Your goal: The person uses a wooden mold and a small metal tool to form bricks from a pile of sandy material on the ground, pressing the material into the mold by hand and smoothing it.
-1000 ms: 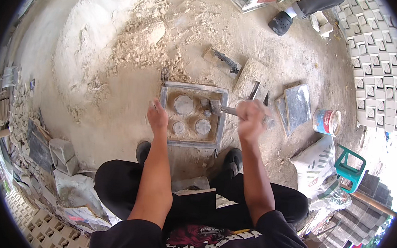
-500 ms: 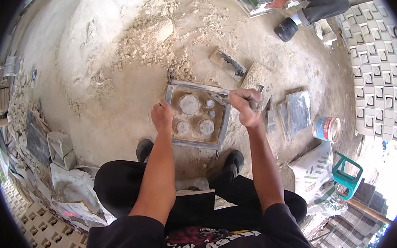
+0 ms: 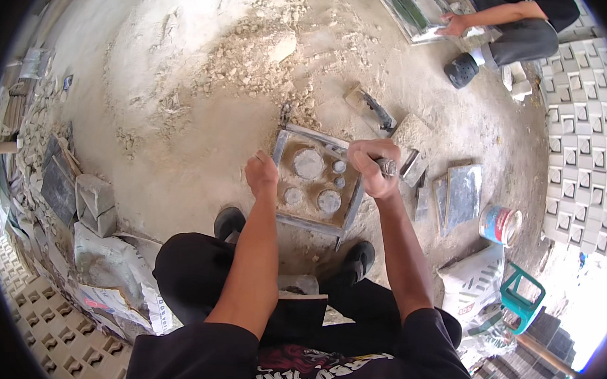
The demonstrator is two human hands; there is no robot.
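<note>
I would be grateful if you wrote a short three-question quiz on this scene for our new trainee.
1. Multiple choice: how many round pieces lie within the grey rectangular frame in front of the person? A) Three B) Five C) Nine
2. True or false: the right hand grips a tool handle, while the left hand is near the frame's left side.
3. Fill in the blank: the stool off to the person's right is coloured ___.

Key: 1. B; 2. True; 3. green
</note>
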